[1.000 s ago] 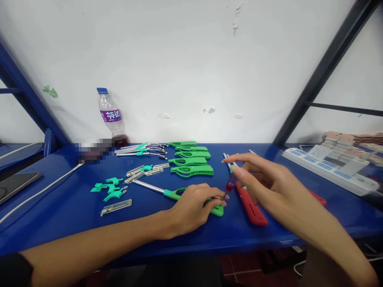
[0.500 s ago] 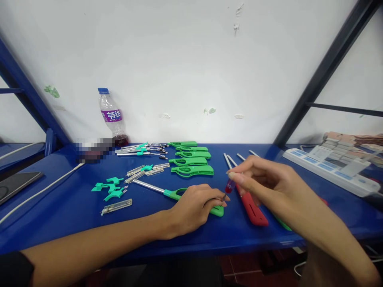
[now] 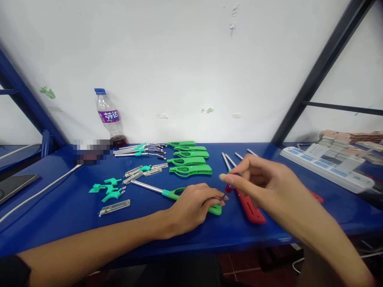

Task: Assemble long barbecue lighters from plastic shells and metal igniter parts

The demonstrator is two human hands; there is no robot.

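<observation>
My left hand (image 3: 191,209) presses a green long-necked lighter (image 3: 216,209) onto the blue table, its fingers closed around the handle. The lighter's metal tube points to the upper left. My right hand (image 3: 269,183) pinches a small screwdriver with a red and purple handle (image 3: 228,188) between thumb and fingers. Its thin shaft slants down to my left fingertips over the handle; the tip is hidden there. A red lighter (image 3: 251,209) lies under and beside my right hand. Farther back are several green handle shells (image 3: 191,170).
Left of my hands lie teal triggers (image 3: 110,193), a clear fuel tank (image 3: 115,207) and several metal tubes (image 3: 134,152). A bottle (image 3: 108,115) stands against the wall. A phone (image 3: 14,186) and white cable (image 3: 44,191) are far left. A power strip (image 3: 326,169) lies right.
My right hand has turned slightly at the screwdriver, and its fingers cover more of the handle. My left hand stays on the lighter. The whole view has shifted a little.
</observation>
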